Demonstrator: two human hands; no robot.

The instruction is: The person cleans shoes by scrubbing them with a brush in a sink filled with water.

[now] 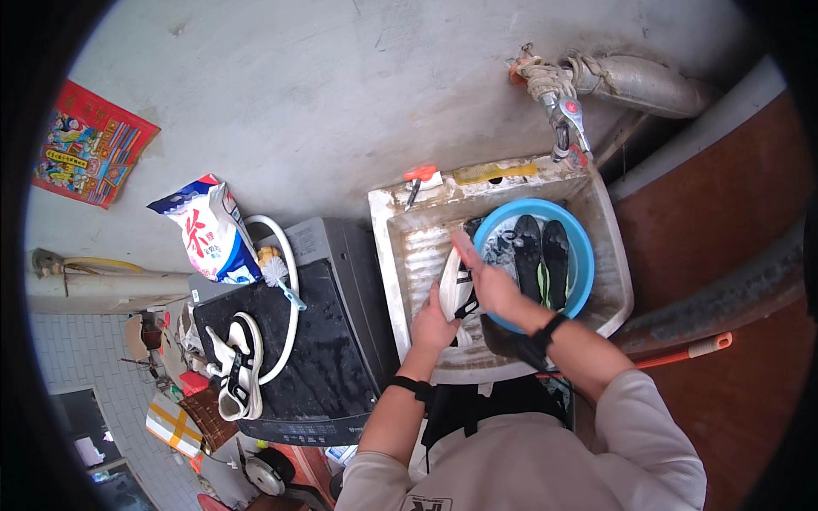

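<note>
My left hand (434, 322) grips a white and black shoe (451, 284) from its left side, over the ribbed washboard part of a stone sink (418, 252). In my right hand (497, 292) is a pink scrub brush (466, 249), held against the shoe's upper edge; its bristles are hidden. A blue plastic basin (585, 268) stands in the sink's right part, just beyond my right hand. Inside it, two black insoles (528, 255) lie side by side in sudsy water. My right forearm covers the basin's near left rim.
A matching shoe (241, 367), a washing brush (281, 281) and a white hose (291, 345) rest on the washing machine (319, 377), with a detergent bag (214, 233) at its back. Orange-handled scissors (418, 179) and a yellow comb (492, 172) lie on the sink's ledge, near the tap (563, 131).
</note>
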